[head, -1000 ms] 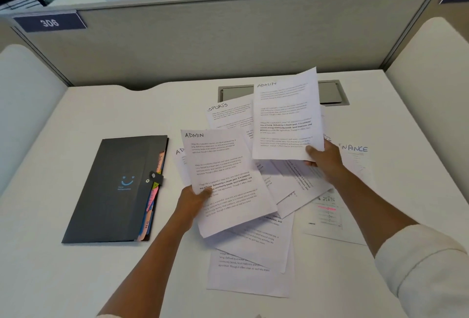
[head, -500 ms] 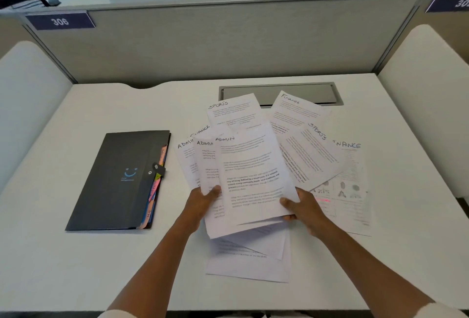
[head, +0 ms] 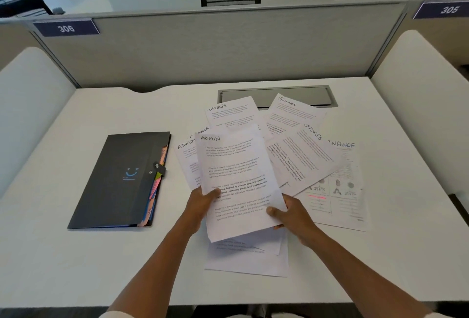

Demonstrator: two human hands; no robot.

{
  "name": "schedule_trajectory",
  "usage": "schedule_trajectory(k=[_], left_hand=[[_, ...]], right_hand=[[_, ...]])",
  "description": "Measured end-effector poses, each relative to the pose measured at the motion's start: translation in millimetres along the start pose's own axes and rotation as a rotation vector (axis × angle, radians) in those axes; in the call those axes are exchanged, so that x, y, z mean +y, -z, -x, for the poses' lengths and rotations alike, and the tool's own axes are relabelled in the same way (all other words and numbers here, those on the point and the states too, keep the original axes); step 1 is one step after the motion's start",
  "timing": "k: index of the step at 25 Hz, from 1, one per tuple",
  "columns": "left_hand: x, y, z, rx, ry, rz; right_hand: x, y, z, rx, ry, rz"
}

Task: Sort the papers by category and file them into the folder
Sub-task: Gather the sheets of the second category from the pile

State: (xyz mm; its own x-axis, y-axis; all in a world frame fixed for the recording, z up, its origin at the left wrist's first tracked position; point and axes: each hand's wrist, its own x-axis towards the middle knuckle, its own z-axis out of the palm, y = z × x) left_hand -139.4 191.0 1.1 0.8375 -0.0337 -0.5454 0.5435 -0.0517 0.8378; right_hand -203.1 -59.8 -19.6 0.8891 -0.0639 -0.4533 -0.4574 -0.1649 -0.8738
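Both hands, left hand (head: 200, 203) and right hand (head: 291, 213), pinch the ADMIN sheets (head: 236, 180) by thumb and fingers; sorting looks barely begun. The loose papers (head: 304, 160) lie mixed; the folder (head: 119, 180) sits shut, nothing filed.

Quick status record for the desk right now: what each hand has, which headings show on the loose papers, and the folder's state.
left hand: grips the ADMIN sheet at its left edge
right hand: grips the same sheet at its lower right corner
loose papers: SPORTS sheet, FINANCE sheet, more, overlapping
folder: closed, left of the papers, apart
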Motion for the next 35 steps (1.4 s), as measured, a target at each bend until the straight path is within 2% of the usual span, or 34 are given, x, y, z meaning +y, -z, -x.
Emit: schedule_trajectory(k=[3,8,11,17,23,27,35], left_hand=[[5,2,2,-0.04,-0.045,-0.011],[20,5,7,-0.161,-0.146,-0.052],[30,3,12,-0.214,-0.217,-0.021],[36,-9,20,-0.095,-0.387,-0.044],[29,-18,17,-0.004,-0.367,-0.091],[31,-20,12,-0.001,-0.394,-0.094],[25,-29,10,-0.042,-0.38,-0.088]], right_hand=[[-4,6,-6,0.067,0.013,0.102],[-42,20,-20,0.028,0.086,-0.128],[-65,27,-25,-0.003,0.178,-0.132],[-82,21,-19,0.136,0.341,-0.152],[-63,15,-18,0.157,0.31,-0.06],[-67,16,-20,0.174,0.361,-0.045],[-52,22,-23,0.146,0.323,-0.037]])
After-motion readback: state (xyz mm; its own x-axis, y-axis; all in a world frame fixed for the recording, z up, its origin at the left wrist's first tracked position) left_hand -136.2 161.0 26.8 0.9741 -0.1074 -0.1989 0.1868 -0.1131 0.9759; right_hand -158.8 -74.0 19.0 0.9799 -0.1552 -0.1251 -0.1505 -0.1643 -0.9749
